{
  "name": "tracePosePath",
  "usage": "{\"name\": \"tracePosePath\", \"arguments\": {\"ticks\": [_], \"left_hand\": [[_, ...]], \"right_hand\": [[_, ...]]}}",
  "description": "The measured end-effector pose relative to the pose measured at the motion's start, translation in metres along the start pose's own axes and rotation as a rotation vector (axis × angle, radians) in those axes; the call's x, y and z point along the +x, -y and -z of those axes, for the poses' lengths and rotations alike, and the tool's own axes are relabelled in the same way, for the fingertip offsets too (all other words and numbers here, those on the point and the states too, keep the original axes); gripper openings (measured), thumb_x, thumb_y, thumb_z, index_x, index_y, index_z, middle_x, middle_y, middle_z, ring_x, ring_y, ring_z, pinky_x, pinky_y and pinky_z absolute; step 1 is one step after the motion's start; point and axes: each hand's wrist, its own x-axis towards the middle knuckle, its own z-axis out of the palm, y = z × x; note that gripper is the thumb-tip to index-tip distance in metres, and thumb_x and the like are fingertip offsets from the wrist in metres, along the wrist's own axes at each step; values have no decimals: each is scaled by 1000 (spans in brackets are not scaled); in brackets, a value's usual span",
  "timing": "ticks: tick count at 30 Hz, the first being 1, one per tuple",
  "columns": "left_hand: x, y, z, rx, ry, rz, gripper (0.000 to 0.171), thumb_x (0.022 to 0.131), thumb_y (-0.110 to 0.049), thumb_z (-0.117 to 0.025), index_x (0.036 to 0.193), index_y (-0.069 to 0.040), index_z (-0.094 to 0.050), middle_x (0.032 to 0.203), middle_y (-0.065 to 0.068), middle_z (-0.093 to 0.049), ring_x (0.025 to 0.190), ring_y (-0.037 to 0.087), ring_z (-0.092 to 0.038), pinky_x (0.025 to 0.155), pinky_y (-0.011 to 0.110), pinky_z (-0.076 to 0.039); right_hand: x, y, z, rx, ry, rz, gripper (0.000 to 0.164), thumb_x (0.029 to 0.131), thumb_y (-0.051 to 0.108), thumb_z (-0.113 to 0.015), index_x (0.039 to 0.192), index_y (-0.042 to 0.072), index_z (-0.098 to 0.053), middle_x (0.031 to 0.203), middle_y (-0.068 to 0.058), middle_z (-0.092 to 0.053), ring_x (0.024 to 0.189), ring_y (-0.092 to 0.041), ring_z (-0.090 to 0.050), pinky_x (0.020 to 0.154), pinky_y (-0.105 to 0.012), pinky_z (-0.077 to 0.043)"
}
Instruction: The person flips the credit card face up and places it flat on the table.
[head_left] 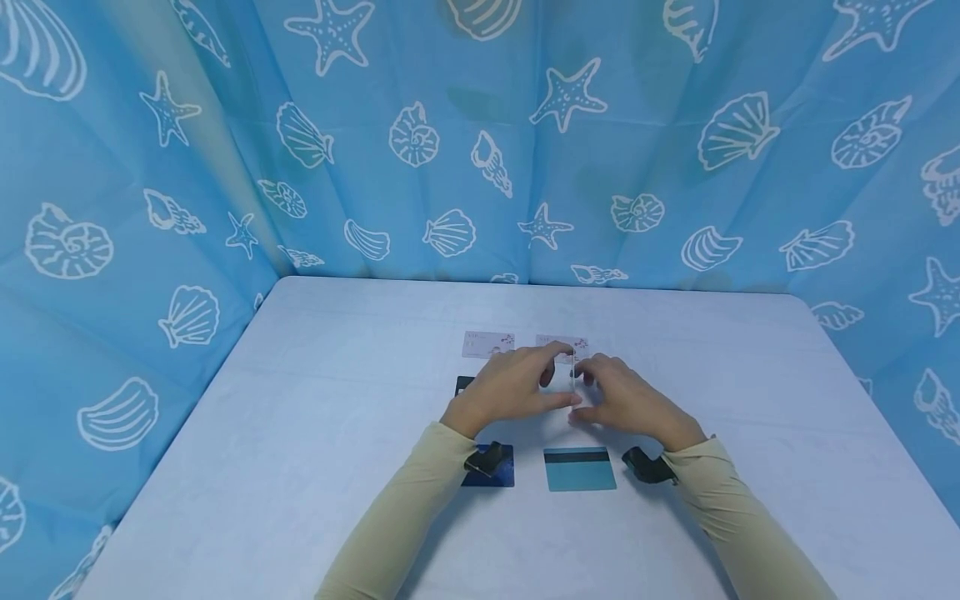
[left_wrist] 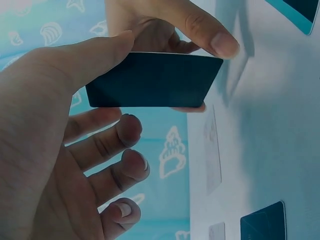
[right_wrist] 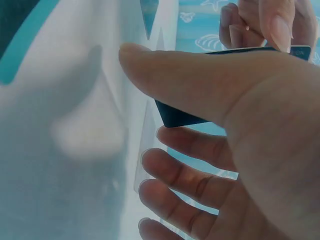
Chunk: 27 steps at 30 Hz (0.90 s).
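Note:
A dark, thin card (left_wrist: 155,80) is held above the table between both hands, seen almost edge-on in the head view. My left hand (head_left: 510,383) pinches one end with thumb and forefinger, its other fingers loosely bent below. At the other end, my right hand (head_left: 630,402) grips the card between thumb and forefinger; its thumb hides much of the dark card (right_wrist: 182,117) in the right wrist view. Nearest below the hands lie a teal card (head_left: 580,475) with a dark stripe and a blue card (head_left: 504,472), partly covered by the left wrist camera.
Two pale cards, left (head_left: 487,344) and right (head_left: 551,340), lie side by side toward the back of the white table (head_left: 300,433). Another dark card (head_left: 462,383) pokes out from behind the left hand. A blue shell-patterned curtain (head_left: 450,167) surrounds the table's back and sides.

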Motion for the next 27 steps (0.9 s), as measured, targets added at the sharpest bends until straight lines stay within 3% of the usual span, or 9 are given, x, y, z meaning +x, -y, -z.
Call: {"name": "tracePosePath", "arguments": {"ticks": [11,15,18,22,27], "left_hand": [[0,3,4,-1,-36,15,75,93,-53,-73,154,-22,-45,92,-5,-65,73,9,-56,60,20,-42],[0,4,4,2,-34,30,71,93,-51,-74,152,-21,-48,93,-5,-65,72,8,-55,60,20,-41],[0,6,3,-33,-18,37,61,96,-41,-73,149,-20,-51,92,-4,-66,71,9,-55,61,20,-42],[1,7,1,-71,-4,55,50,99,-27,-72,144,-18,-55,95,-2,-69,76,9,-59,66,19,-46],[1,7,1,-37,6,55,54,98,-31,-73,146,-18,-56,98,-2,-69,81,10,-60,69,21,-46]], "right_hand": [[-1,-6,6,-15,-10,-7,62,82,28,-88,133,1,-63,114,-13,-65,100,-27,-56,86,-44,-53],[-1,-8,8,-41,-23,11,41,85,23,-85,118,4,-69,107,-11,-65,97,-26,-57,86,-46,-53],[-1,-9,7,-49,-29,30,30,86,19,-83,110,6,-70,103,-10,-65,94,-24,-57,85,-45,-53],[1,-9,5,-36,-12,20,40,86,21,-84,118,4,-68,102,-10,-65,92,-24,-57,82,-42,-53],[1,-5,3,-27,23,-20,53,84,30,-87,125,4,-66,106,-10,-66,94,-24,-58,82,-42,-54]]}}
